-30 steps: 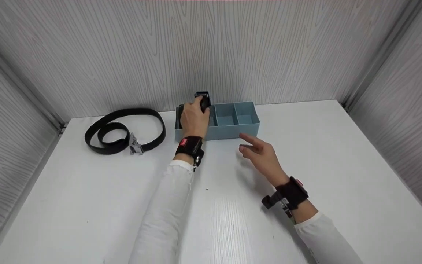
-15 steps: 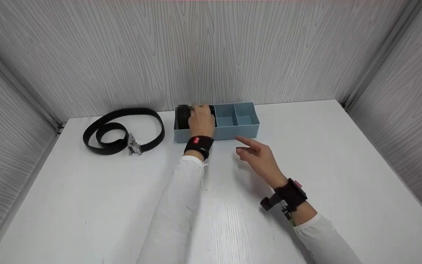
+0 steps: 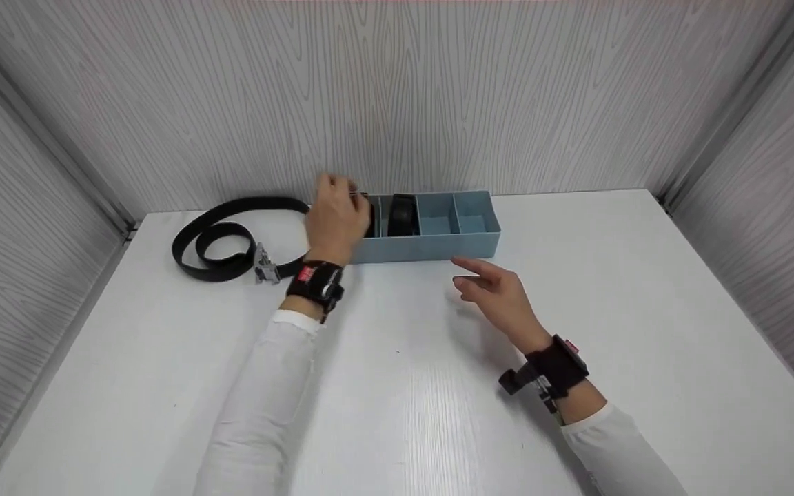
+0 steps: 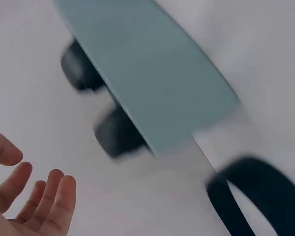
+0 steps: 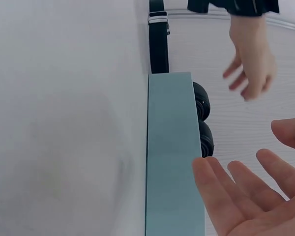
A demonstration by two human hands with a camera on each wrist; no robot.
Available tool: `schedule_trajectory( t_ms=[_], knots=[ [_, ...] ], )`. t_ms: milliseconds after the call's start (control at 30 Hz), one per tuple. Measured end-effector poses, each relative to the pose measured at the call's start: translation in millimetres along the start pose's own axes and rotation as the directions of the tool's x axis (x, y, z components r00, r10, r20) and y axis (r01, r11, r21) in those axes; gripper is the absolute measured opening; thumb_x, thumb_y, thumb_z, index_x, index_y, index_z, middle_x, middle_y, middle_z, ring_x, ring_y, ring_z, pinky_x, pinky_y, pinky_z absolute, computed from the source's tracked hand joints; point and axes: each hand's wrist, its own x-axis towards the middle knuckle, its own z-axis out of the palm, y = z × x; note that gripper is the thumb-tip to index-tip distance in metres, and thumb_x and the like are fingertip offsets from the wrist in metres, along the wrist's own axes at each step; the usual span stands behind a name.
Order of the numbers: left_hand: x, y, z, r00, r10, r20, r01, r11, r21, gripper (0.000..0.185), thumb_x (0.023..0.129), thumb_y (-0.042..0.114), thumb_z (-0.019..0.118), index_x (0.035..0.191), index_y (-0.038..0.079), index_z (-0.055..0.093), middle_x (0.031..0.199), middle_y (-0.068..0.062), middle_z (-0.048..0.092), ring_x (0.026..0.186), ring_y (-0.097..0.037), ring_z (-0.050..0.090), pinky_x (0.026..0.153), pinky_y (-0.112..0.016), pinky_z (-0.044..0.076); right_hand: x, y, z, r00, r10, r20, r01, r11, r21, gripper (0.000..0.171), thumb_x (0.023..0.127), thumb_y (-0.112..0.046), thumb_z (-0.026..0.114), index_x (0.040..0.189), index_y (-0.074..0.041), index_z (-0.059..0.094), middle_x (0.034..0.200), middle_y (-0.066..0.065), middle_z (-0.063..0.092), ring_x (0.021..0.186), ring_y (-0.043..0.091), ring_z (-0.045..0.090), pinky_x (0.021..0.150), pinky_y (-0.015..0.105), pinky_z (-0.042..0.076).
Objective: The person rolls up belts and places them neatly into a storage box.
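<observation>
blue plastic organizer box (image 3: 431,244) sits against the back wall of the white table (image 3: 397,386), split into compartments. two rolled-up black belts (image 3: 402,215) are tucked in the left-end compartments, standing on edge; the two right compartments look bare from the head view. left hand (image 3: 333,219) hovers just above the left end of the box, fingers loosely spread, holding nothing, as the left wrist view shows too (image 4: 34,199). right hand (image 3: 497,293) floats over the table just in front of the box, fingers relaxed and open, nothing in it either. loose black belt (image 3: 231,238) lies uncoiled on the table left of the box, buckle (image 3: 264,265) toward the front. my guess at what could go wrong: the rolled belts may spring open in there since nothing pins them, and the left hand could bump the light box sideways.
</observation>
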Motion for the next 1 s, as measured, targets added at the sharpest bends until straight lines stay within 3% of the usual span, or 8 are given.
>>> schedule_trajectory(
  t_ms=[67, 167, 233, 367, 433, 600, 833, 1000],
  knots=[
    [2.5, -30.7, -15.6, 0.998, -0.058, 0.001, 0.058, 0.998, 0.016, 0.021, 0.1, 0.017, 0.06, 0.111, 0.0, 0.066, 0.122, -0.02, 0.057, 0.101, -0.034, 0.064, 0.075, -0.048, 0.058, 0, 1, 0, 1.0, -0.001, 0.001, 0.001, 1.0, 0.001, 0.042, 0.102, -0.016, 0.069, 0.142, -0.004, 0.063, 0.146, 0.012, 0.06, 0.128, 0.041, 0.061, 0.092, 0.029, 0.058],
    [0.0, -83.1, -33.9, 0.983, -0.164, 0.08, 0.156, 0.983, 0.102, 0.033, 0.098, 0.019, 0.059, 0.118, -0.007, 0.063, 0.124, -0.028, 0.056, 0.113, -0.044, 0.057, 0.088, -0.058, 0.053, -1, 2, 1, 1.0, -0.001, 0.0, 0.001, 1.0, -0.002, 0.039, 0.102, -0.015, 0.07, 0.139, -0.004, 0.065, 0.143, 0.012, 0.062, 0.126, 0.042, 0.062, 0.091, 0.028, 0.058],
    [-6.9, -115.0, -43.2, 0.953, -0.247, 0.173, 0.217, 0.96, 0.176, 0.046, 0.097, 0.023, 0.058, 0.127, -0.013, 0.058, 0.13, -0.036, 0.052, 0.122, -0.053, 0.05, 0.097, -0.066, 0.045, 0, 3, 3, 1.0, -0.002, 0.004, 0.002, 1.0, -0.013, 0.038, 0.102, -0.015, 0.07, 0.138, -0.003, 0.066, 0.141, 0.013, 0.064, 0.125, 0.042, 0.062, 0.09, 0.028, 0.058],
    [-23.1, -159.0, -52.4, 0.867, -0.351, 0.353, 0.286, 0.932, 0.223, 0.06, 0.097, 0.032, 0.056, 0.138, -0.011, 0.051, 0.139, -0.04, 0.048, 0.132, -0.059, 0.042, 0.106, -0.072, 0.033, 0, 4, 4, 1.0, 0.002, 0.007, -0.001, 1.0, -0.031, 0.035, 0.101, -0.016, 0.07, 0.135, -0.004, 0.069, 0.138, 0.013, 0.066, 0.123, 0.041, 0.064, 0.09, 0.029, 0.059],
    [-28.5, -168.3, -53.1, 0.852, -0.35, 0.39, 0.302, 0.936, 0.18, 0.057, 0.097, 0.033, 0.055, 0.138, -0.006, 0.051, 0.135, -0.037, 0.055, 0.128, -0.056, 0.049, 0.105, -0.071, 0.036, 0, 4, 4, 1.0, 0.004, 0.006, -0.004, 0.999, -0.035, 0.034, 0.101, -0.016, 0.071, 0.133, -0.005, 0.07, 0.137, 0.013, 0.066, 0.122, 0.04, 0.065, 0.09, 0.031, 0.059],
    [-38.8, -158.4, -55.4, 0.852, -0.314, 0.418, 0.289, 0.949, 0.124, 0.047, 0.096, 0.025, 0.054, 0.135, -0.001, 0.054, 0.117, -0.028, 0.067, 0.105, -0.042, 0.064, 0.09, -0.063, 0.05, -1, 3, 1, 1.0, 0.012, 0.011, -0.011, 0.999, -0.041, 0.034, 0.101, -0.017, 0.071, 0.132, -0.005, 0.07, 0.136, 0.013, 0.066, 0.121, 0.04, 0.065, 0.091, 0.033, 0.059],
    [-71.7, -104.8, -66.3, 0.827, -0.255, 0.501, 0.179, 0.964, 0.196, 0.035, 0.089, 0.016, 0.062, 0.119, -0.003, 0.061, 0.1, -0.019, 0.07, 0.085, -0.035, 0.065, 0.08, -0.059, 0.053, 0, -2, -3, 1.0, 0.002, -0.006, -0.002, 0.997, -0.075, 0.032, 0.102, -0.018, 0.069, 0.132, -0.006, 0.071, 0.134, 0.012, 0.067, 0.119, 0.036, 0.067, 0.09, 0.029, 0.059],
    [-105.5, -68.6, -69.2, 0.82, -0.198, 0.537, 0.091, 0.971, 0.22, 0.043, 0.086, 0.015, 0.065, 0.123, -0.007, 0.061, 0.093, -0.016, 0.07, 0.077, -0.032, 0.064, 0.071, -0.053, 0.055, 0, -6, -1, 1.0, -0.009, 0.013, 0.01, 0.997, -0.072, 0.031, 0.103, -0.017, 0.068, 0.132, -0.006, 0.07, 0.135, 0.014, 0.067, 0.117, 0.03, 0.068, 0.09, 0.03, 0.059]
  ],
)
